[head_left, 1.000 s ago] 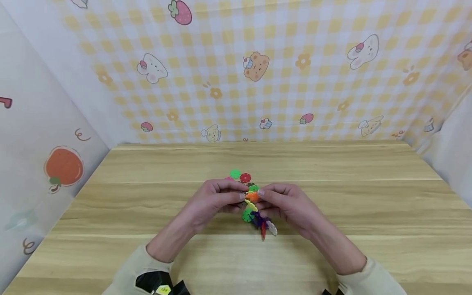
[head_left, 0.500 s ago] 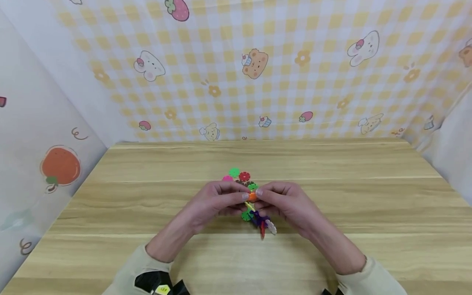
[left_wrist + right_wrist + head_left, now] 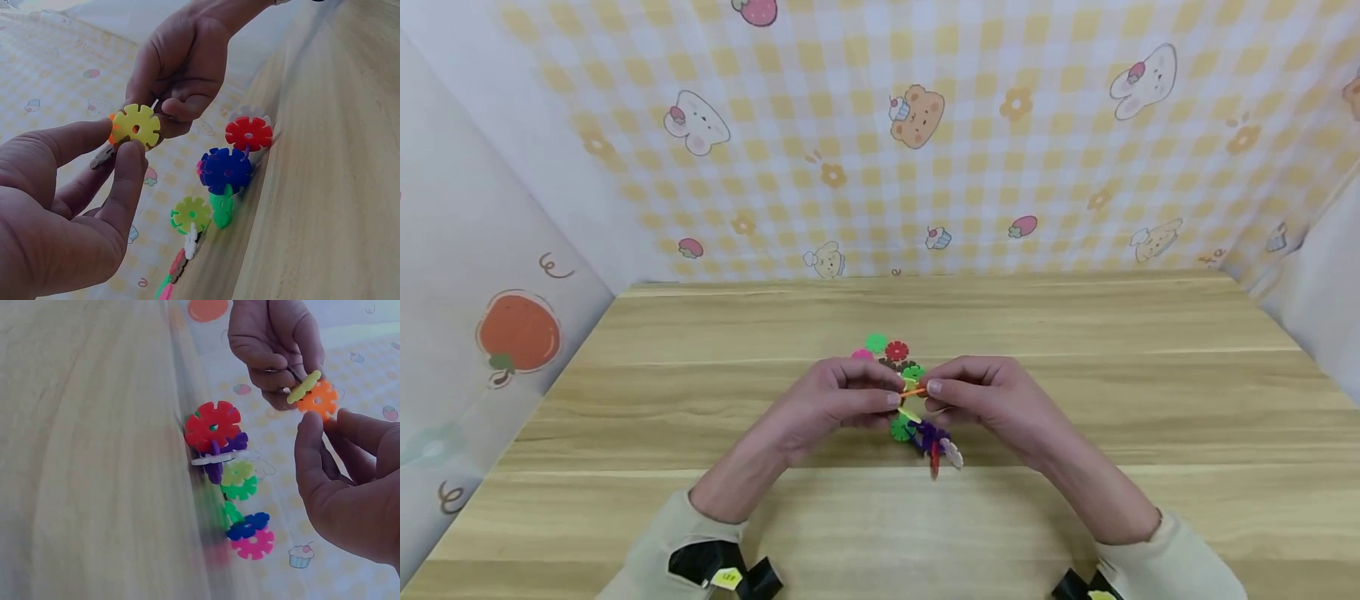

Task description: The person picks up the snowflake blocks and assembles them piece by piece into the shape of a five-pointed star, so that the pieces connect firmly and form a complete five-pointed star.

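Since half a sec. ago, the orange disc (image 3: 324, 400) has turned: in the head view it now shows mostly its thin edge, where before it showed its wider side. Hands have shifted only a little.

The orange disc is held in the air above the tabletop (image 3: 1075, 333), btw. both hands. R hand (image 3: 988, 408) is on its right, pinching its rim w/ thumb and finger. L hand (image 3: 831, 408) is on its left, pinching the yellow disc (image 3: 147, 128), which stands at an angle against the orange disc; prob. the slots are joined, but how deep I cannot tell. A dark disc (image 3: 102, 157) is also close to the orange disc, by the L hand.

On the person's side of the orange disc, purple discs (image 3: 928, 437), a red disc (image 3: 934, 458) and a white disc (image 3: 952, 452) are grouped. Beyond it lie a light green disc (image 3: 876, 342) and a pink disc (image 3: 862, 354).

What could go wrong, I think: the orange disc could slip or spring out, b/c only its rim is gripped. If twisted or pushed not straight, the slots may come apart or bend. If hands drop too low, they may knock the grouped discs.
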Demonstrator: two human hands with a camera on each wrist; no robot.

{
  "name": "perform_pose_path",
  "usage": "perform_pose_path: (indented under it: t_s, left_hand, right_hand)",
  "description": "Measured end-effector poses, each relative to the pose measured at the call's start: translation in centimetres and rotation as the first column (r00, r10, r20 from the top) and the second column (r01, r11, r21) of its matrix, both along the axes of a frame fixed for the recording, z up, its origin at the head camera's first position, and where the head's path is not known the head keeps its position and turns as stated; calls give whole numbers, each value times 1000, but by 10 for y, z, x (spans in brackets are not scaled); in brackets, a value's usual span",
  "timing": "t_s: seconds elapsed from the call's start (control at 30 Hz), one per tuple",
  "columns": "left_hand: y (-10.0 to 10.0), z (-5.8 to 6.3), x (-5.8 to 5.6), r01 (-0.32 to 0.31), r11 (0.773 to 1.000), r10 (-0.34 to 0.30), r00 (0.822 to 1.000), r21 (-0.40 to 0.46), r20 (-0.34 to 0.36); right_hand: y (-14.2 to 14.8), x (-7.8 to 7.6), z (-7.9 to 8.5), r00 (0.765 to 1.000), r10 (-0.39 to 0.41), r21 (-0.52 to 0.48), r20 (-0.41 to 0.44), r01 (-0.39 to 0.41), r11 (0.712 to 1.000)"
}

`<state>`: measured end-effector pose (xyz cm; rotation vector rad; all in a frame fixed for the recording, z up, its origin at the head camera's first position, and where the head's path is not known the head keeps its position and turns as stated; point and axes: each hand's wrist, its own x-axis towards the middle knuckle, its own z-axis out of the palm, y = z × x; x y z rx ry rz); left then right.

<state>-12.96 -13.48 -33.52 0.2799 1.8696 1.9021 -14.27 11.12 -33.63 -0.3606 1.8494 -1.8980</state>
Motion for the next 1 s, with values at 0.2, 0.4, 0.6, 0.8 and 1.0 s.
perform_pose_path:
  t_s: [0.2, 0.4, 0.6, 0.8, 1.0]
  left_hand:
    - [3, 0, 1, 17, 1000, -17, 1000, -2, 23]
    - [4, 1, 2, 9, 1000, -8, 1000, -16, 20]
    - [3, 0, 0, 3, 999, -3, 1000, -47, 4]
    - [0, 2, -1, 30, 999, -30, 999, -10, 22]
    - [-5, 6, -1, 55, 993, -65, 993, 100, 95]
  right_hand:
    - [-4, 2, -2, 1000, -7, 23, -24, 8, 1000]
    - [-6, 5, -4, 999, -14, 25, -30, 14, 1000]
    - [-8, 5, -4, 999, -17, 13, -36, 17, 1000]
    - [-8, 5, -4, 999, -24, 42, -48, 26, 999]
    - [-6, 4, -3, 998, -31, 48, -56, 33, 998]
